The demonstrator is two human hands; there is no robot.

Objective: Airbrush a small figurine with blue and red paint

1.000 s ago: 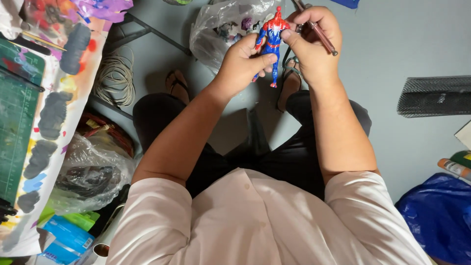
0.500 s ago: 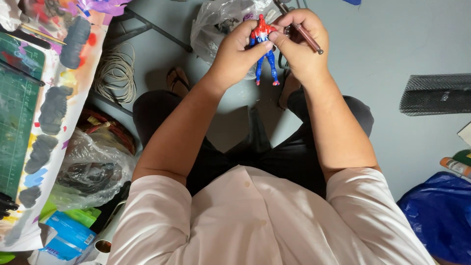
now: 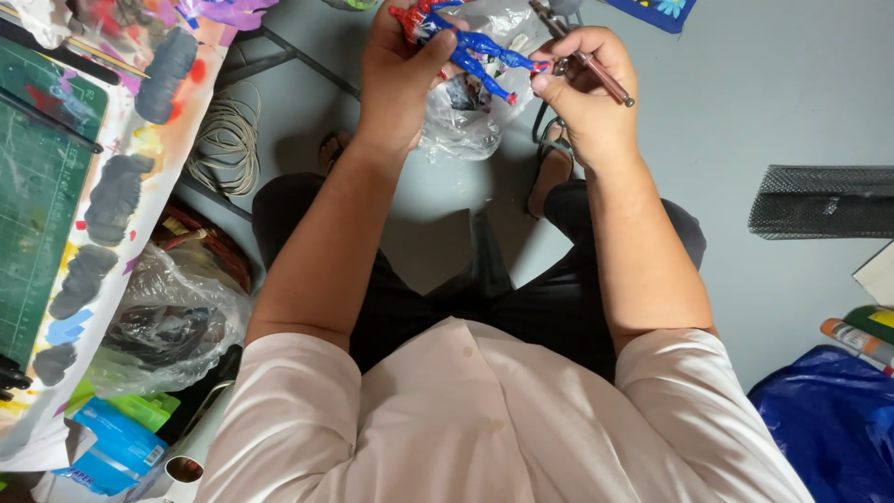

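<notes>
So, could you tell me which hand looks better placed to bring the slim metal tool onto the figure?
The right hand, probably: it holds the slim metal tool and also touches a foot of the red-and-blue figure. The left hand is fully wrapped around the figure's body.

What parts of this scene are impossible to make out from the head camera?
- Toy figure: its upper body is hidden by the left hand and cut off by the top edge.
- Thin brown tool: its front end runs off the top edge, and the right hand covers its middle.
- Clear plastic bag: contents too crumpled to tell.
</notes>
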